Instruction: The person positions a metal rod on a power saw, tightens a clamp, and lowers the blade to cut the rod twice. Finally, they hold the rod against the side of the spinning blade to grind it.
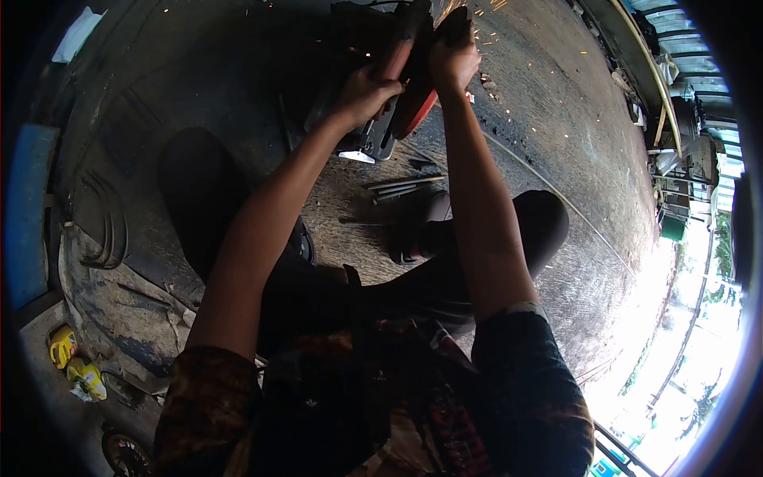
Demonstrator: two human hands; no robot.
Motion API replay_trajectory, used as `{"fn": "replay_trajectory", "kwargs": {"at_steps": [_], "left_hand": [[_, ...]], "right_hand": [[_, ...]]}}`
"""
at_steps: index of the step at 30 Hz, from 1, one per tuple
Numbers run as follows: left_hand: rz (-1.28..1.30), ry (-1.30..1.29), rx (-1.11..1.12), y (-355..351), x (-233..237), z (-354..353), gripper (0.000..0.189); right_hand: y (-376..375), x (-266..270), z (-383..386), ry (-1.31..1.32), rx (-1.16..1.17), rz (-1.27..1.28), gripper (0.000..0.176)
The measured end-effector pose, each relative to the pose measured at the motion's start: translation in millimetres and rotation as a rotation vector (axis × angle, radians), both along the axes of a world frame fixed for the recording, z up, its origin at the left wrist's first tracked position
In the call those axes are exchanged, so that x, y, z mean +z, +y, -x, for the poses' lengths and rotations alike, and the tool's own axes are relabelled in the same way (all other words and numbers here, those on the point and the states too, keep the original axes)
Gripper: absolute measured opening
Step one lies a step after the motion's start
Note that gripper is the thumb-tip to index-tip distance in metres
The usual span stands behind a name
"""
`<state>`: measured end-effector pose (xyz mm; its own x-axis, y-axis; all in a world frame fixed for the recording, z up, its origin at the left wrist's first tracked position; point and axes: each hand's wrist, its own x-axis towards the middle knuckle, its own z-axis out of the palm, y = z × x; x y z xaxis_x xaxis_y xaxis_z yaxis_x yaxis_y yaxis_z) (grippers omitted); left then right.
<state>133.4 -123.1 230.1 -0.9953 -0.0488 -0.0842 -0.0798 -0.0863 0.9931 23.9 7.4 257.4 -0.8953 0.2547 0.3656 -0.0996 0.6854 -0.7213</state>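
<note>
Here's the red-and-black cutting machine [415, 111], sitting low on the grey concrete floor [556, 119] at the top of the view, right in front of the person's knees. Orange sparks [485, 32] are spraying off its far end, scattered across the floor to the right.

Both hands are on it. The right hand [453, 56] is at the top, its grip closed tight around the dark handle, fingers fully curled. The left hand [366, 91] is just beside and a touch lower, its grip wrapped shut around the machine's reddish body. Both bare arms are stretched straight out from patterned short sleeves.

Just below the machine, a small bundle of dark metal rods [405, 187] lies flat on the floor, between the machine and the person's foot in a dark sandal [413, 242]. Dark trousers cover both bent knees on either side.

A long thin wire [556, 195] runs across the floor to the right, well clear of the hands. Off to the left, a few curved dark metal strips [107, 230] lie together, with a blue panel [28, 215] at the edge. Down in the lower left corner, two yellow containers [63, 346] sit close together. A white cloth [79, 32] lies at the top left.
</note>
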Motion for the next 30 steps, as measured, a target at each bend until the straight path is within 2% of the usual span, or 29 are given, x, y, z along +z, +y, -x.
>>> {"fn": "replay_trajectory", "kwargs": {"at_steps": [23,30], "left_hand": [[0.007,0.008,0.001,0.3,-1.1,0.4,0.025],[0.026,-0.024,-0.011,0.4,-0.1,-0.9,0.025]], "right_hand": [[0.5,-1.3,2.4,0.036,0.005,-0.034,0.042],[2.8,-3.0,2.1,0.023,0.024,-0.025,0.048]]}}
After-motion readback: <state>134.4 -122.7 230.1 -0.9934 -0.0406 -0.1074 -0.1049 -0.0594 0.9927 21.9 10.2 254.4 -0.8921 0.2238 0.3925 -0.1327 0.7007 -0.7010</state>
